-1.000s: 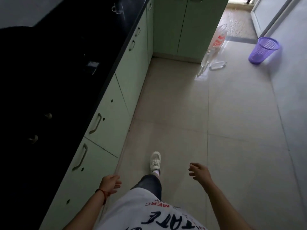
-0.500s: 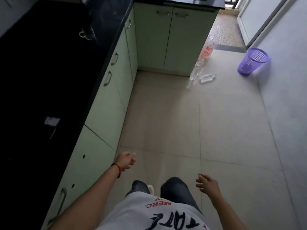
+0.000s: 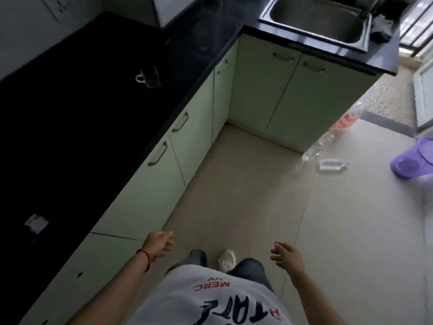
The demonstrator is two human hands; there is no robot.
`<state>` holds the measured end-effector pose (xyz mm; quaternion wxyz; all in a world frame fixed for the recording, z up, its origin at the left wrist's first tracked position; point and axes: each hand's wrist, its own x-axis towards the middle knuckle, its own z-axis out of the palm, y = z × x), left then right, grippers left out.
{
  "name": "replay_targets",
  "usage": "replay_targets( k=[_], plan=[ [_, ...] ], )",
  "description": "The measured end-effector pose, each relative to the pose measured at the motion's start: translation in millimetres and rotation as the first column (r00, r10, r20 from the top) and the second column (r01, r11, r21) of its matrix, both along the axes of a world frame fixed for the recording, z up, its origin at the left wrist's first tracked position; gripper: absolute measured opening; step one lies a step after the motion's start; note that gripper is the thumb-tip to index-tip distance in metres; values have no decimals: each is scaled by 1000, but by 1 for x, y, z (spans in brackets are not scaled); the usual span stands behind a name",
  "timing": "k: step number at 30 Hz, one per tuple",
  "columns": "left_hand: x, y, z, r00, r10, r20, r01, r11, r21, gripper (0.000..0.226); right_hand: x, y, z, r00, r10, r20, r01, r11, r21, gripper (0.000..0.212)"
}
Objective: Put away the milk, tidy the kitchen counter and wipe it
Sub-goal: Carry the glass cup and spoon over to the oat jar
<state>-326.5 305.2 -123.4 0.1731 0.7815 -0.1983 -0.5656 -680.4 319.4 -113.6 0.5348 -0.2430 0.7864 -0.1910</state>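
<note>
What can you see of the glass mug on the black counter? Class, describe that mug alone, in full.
The glass mug stands upright on the black counter, well back from its front edge and near the inner corner. It looks like clear glass, so the dark surface shows through its body. A pale loop handle sticks out on its left side. Whether it holds anything cannot be told. Nothing touches it except the counter; both hands are far from it.

empty hands (image 3: 287,254), cup (image 3: 150,76) on counter (image 3: 89,118)

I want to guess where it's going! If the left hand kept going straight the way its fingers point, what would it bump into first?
Probably nothing soon. The left hand holds nothing and points forward over the bare beige tiled floor. Far ahead stand the pale green cupboard doors under the steel sink, though depth is unclear.
</note>
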Motion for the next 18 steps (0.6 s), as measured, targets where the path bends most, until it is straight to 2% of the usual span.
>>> replay_targets(
  k=[3, 7, 12, 18],
  plan=[
    [-5, -34, 6, 993, 120, -6, -120, 992, -49, 13, 7, -91, 13, 993, 119, 27, -117, 992, -48, 28],
    [-6, -74, 10, 984, 178, -12, -178, 979, -95, 17, 34, -183, 21, 974, 216, 68, -208, 972, -108, 28],
    [-1, -145, 26, 992, 128, -1, -125, 970, -208, 22, 68, -256, 22, 947, 305, 99, -289, 946, -145, 26],
    [-2, -246, 88, 989, 85, -120, -130, 884, -450, 21, 97, -327, 33, 928, 358, 102, -335, 923, -189, 24]
  ],
)
